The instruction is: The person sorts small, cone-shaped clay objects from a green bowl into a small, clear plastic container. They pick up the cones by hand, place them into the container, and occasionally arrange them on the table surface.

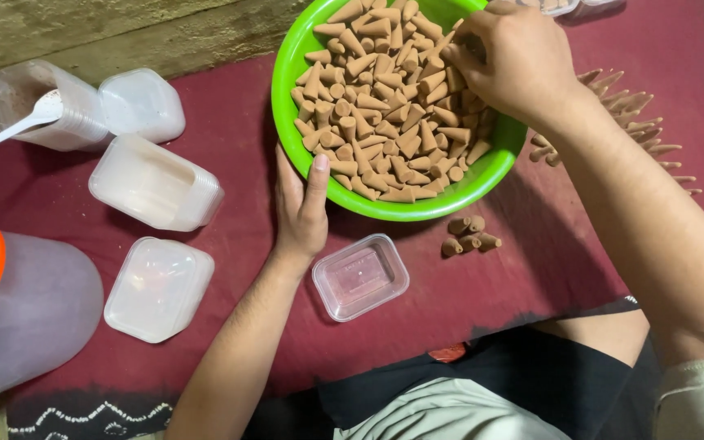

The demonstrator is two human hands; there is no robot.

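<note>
A bright green bowl [288,61] heaped with several tan cone-shaped pieces [385,98] rests tilted on a dark red cloth. My left hand [301,208] grips the bowl's near rim, thumb over the edge. My right hand [519,61] reaches into the bowl at its upper right, fingers closed around some cones. A small clear, lidless plastic box [360,275] stands just below the bowl, beside my left wrist. Several loose cones [468,236] lie on the cloth under the bowl's right side.
More cones lie in rows [641,122] at the right. Clear plastic boxes stand at the left [155,181], [159,287], [140,102], one [38,106] holding a white spoon. A large translucent container with an orange rim [30,314] sits at the far left.
</note>
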